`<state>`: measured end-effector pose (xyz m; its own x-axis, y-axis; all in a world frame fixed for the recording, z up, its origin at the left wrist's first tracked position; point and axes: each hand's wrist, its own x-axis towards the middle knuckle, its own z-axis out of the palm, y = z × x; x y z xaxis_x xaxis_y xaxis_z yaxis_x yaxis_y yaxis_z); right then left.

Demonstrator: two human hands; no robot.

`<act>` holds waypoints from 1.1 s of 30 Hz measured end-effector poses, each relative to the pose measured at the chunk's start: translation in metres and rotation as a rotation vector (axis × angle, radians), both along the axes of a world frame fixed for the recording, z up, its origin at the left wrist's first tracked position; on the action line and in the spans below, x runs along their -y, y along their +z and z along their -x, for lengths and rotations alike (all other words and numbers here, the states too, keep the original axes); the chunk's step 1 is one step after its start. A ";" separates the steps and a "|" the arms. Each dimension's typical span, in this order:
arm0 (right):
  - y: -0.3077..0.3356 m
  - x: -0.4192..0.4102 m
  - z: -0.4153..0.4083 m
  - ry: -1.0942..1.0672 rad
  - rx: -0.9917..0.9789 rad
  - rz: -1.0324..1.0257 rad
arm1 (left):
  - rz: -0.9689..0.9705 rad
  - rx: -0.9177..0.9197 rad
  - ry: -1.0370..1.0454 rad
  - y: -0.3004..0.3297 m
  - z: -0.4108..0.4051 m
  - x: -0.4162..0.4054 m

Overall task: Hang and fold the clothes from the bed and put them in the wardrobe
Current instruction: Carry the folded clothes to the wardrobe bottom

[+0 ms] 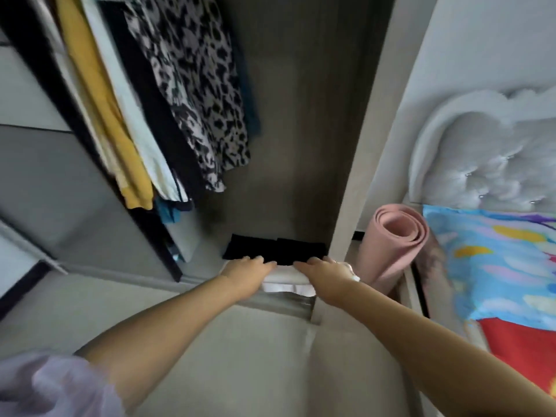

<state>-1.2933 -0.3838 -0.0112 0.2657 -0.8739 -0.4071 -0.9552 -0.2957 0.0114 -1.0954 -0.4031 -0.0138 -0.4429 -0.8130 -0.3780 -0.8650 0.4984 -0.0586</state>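
wardrobe (304, 121) floor: blurred, hand-covered folded clothes (275, 249)

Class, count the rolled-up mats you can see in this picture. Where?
1: a pink rolled mat stands between the wardrobe's side panel and the bed. Others may be hidden.

Both bare arms reach forward and down, nearly straight, drawing closer toward the hands. The left hand (245, 267) lies palm down, fingers stretched flat and pointing right. The right hand (323, 266) lies palm down too, fingers extended leftward. The fingertips of the two hands are near but apart.
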 end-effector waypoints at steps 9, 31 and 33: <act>-0.048 0.062 -0.112 0.108 -0.009 -0.116 | -0.102 -0.028 0.146 -0.039 -0.112 0.032; -0.345 0.374 -0.171 -0.009 0.083 -0.291 | -0.406 -0.020 -0.016 -0.347 -0.177 0.390; -0.405 0.411 -0.170 -0.047 0.080 -0.301 | -0.383 -0.016 -0.042 -0.413 -0.178 0.428</act>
<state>-1.1232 -0.7944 -0.4160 0.2691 -0.7297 -0.6286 -0.9624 -0.2296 -0.1454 -0.9174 -0.8314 -0.4270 -0.4811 -0.5948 -0.6440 -0.8424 0.5169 0.1519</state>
